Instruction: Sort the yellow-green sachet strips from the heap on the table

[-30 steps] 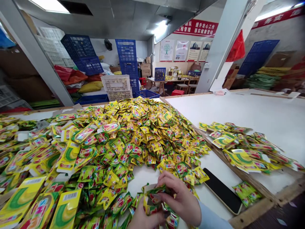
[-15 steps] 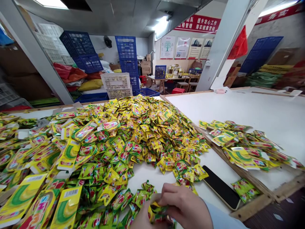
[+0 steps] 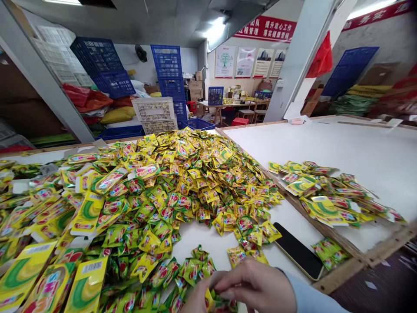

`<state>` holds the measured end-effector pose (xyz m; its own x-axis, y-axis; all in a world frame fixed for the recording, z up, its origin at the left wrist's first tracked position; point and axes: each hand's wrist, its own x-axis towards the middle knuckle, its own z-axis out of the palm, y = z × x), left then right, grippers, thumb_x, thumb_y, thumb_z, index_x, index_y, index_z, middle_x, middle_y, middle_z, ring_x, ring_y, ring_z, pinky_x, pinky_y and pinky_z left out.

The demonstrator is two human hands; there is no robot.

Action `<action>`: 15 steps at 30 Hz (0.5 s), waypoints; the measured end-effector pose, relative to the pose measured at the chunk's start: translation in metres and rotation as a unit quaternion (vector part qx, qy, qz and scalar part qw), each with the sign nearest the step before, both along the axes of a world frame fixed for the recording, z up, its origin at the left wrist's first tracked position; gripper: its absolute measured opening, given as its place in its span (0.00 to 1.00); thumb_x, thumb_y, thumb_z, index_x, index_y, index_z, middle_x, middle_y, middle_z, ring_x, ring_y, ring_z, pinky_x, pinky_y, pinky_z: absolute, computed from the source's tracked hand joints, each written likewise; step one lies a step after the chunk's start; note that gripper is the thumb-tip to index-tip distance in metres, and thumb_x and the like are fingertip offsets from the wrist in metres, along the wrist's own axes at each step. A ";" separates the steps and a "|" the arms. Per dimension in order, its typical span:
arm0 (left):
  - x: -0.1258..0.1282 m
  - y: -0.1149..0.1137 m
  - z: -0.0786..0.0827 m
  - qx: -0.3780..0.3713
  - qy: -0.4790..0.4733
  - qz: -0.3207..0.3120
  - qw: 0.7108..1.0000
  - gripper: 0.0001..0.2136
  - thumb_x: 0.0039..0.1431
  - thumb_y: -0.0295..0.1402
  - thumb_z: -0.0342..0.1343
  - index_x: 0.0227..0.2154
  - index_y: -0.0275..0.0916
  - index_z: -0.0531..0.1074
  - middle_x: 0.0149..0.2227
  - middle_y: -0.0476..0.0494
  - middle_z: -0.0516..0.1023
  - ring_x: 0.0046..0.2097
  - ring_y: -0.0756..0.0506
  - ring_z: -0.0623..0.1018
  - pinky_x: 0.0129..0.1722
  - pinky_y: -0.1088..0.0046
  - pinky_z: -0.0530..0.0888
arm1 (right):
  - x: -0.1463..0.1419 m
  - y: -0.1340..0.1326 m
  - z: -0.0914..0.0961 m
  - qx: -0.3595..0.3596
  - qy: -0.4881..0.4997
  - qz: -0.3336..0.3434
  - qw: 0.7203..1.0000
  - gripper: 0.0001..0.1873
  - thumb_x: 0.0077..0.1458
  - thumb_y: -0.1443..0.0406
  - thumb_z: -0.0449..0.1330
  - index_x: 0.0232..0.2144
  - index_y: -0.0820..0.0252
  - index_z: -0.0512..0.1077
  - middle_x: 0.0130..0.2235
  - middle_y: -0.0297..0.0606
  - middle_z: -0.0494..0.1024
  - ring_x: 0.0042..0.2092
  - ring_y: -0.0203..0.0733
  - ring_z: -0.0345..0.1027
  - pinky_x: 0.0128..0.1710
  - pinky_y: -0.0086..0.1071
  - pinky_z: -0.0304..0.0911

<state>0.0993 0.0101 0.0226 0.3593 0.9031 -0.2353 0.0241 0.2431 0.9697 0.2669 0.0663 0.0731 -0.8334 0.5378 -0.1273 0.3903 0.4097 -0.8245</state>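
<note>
At the bottom of the head view, my left hand (image 3: 198, 299) is curled round small yellow-and-green candy packets (image 3: 224, 305). My right hand (image 3: 259, 284) is bent over them from the right, its fingertips pinched at their top edge; these fingers partly hide what is held. Whether a carton is also in my grip, I cannot tell. Loose candy packets (image 3: 192, 269) lie just beyond my left hand. A large heap of the same packets (image 3: 198, 178) rises farther back. Flat yellow candy boxes (image 3: 86, 284) with a green curved print lie to the left.
A black phone (image 3: 299, 251) lies right of my right hand, beside a wooden strip (image 3: 293, 204) that divides the white table (image 3: 293, 145). More candy boxes (image 3: 339, 200) are piled beyond the strip. Blue crates (image 3: 167, 65) and white crates (image 3: 154, 111) stand behind the table.
The view has shifted slightly, so the scene sits a little farther left. My hands have lowered a bit, and my right fingers now cover more of the held packets.
</note>
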 end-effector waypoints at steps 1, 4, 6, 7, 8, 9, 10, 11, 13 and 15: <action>-0.001 0.000 -0.003 -0.004 0.000 0.005 1.000 0.18 0.42 0.34 0.59 0.39 0.38 0.72 0.36 0.45 0.76 0.41 0.41 0.73 0.46 0.65 0.67 | 0.003 -0.001 -0.001 0.001 0.009 -0.011 1.000 0.15 0.55 0.60 0.54 0.41 0.56 0.75 0.31 0.36 0.78 0.27 0.33 0.67 0.25 0.21 0.57; -0.002 0.002 -0.013 0.001 0.010 -0.001 1.000 0.19 0.41 0.36 0.62 0.39 0.38 0.71 0.37 0.44 0.75 0.42 0.41 0.73 0.45 0.66 0.68 | 0.008 -0.003 -0.007 0.009 0.000 -0.010 1.000 0.16 0.50 0.57 0.58 0.40 0.56 0.75 0.26 0.35 0.75 0.22 0.31 0.60 0.20 0.21 0.52; -0.002 0.003 -0.018 0.018 0.018 -0.016 1.000 0.22 0.39 0.36 0.63 0.41 0.39 0.69 0.38 0.44 0.75 0.42 0.41 0.74 0.44 0.67 0.68 | 0.007 -0.003 -0.014 -0.002 -0.016 0.011 1.000 0.13 0.48 0.59 0.59 0.36 0.57 0.76 0.22 0.32 0.72 0.21 0.30 0.55 0.19 0.21 0.49; -0.001 0.004 -0.019 0.026 0.019 -0.020 0.999 0.25 0.38 0.35 0.63 0.43 0.40 0.67 0.39 0.45 0.75 0.42 0.42 0.74 0.44 0.67 0.68 | 0.005 -0.004 -0.018 -0.013 -0.018 0.018 1.000 0.12 0.48 0.60 0.59 0.35 0.57 0.77 0.21 0.31 0.71 0.20 0.29 0.54 0.18 0.21 0.48; -0.001 0.005 -0.020 0.033 0.017 -0.021 0.999 0.27 0.37 0.35 0.63 0.45 0.40 0.65 0.40 0.45 0.75 0.42 0.42 0.74 0.44 0.68 0.68 | 0.003 -0.005 -0.022 -0.023 -0.014 0.019 0.999 0.11 0.48 0.61 0.59 0.34 0.58 0.77 0.22 0.31 0.71 0.21 0.29 0.55 0.19 0.21 0.49; 0.000 0.005 -0.020 0.037 0.015 -0.022 0.999 0.30 0.37 0.34 0.62 0.48 0.41 0.63 0.41 0.45 0.75 0.42 0.42 0.74 0.45 0.68 0.68 | 0.000 -0.006 -0.025 -0.034 -0.003 0.012 0.999 0.11 0.48 0.61 0.59 0.34 0.58 0.77 0.23 0.32 0.72 0.21 0.29 0.56 0.19 0.21 0.50; 0.000 0.006 -0.020 0.041 0.015 -0.020 0.999 0.32 0.38 0.33 0.62 0.51 0.42 0.59 0.41 0.46 0.75 0.43 0.43 0.74 0.46 0.68 0.67 | -0.003 -0.008 -0.028 -0.043 0.010 -0.001 0.999 0.10 0.48 0.61 0.59 0.33 0.58 0.77 0.25 0.33 0.73 0.22 0.30 0.59 0.20 0.21 0.52; 0.001 0.006 -0.020 0.043 0.020 -0.019 0.999 0.35 0.39 0.31 0.61 0.54 0.42 0.56 0.41 0.46 0.75 0.43 0.43 0.74 0.47 0.68 0.67 | -0.006 -0.011 -0.031 -0.050 0.026 -0.020 0.998 0.10 0.49 0.61 0.59 0.32 0.58 0.77 0.27 0.34 0.74 0.23 0.31 0.61 0.22 0.21 0.54; 0.001 0.005 -0.019 0.045 0.050 -0.016 0.998 0.41 0.40 0.29 0.59 0.59 0.41 0.46 0.42 0.45 0.75 0.44 0.44 0.74 0.49 0.67 0.66 | -0.008 -0.015 -0.032 -0.045 0.062 -0.070 0.995 0.10 0.52 0.61 0.57 0.30 0.57 0.77 0.29 0.36 0.76 0.27 0.33 0.65 0.25 0.23 0.58; -0.001 0.002 -0.019 0.063 0.105 -0.007 0.993 0.45 0.40 0.29 0.60 0.60 0.40 0.41 0.47 0.41 0.73 0.48 0.42 0.73 0.51 0.65 0.65 | 0.001 -0.011 -0.028 -0.034 0.088 -0.116 0.989 0.12 0.53 0.59 0.55 0.29 0.57 0.76 0.30 0.38 0.76 0.29 0.37 0.67 0.28 0.26 0.61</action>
<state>0.0988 0.0121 0.0035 0.3266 0.9255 -0.1919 0.2306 0.1189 0.9658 0.2677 0.0550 0.0455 -0.7017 0.7117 -0.0342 0.3151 0.2669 -0.9107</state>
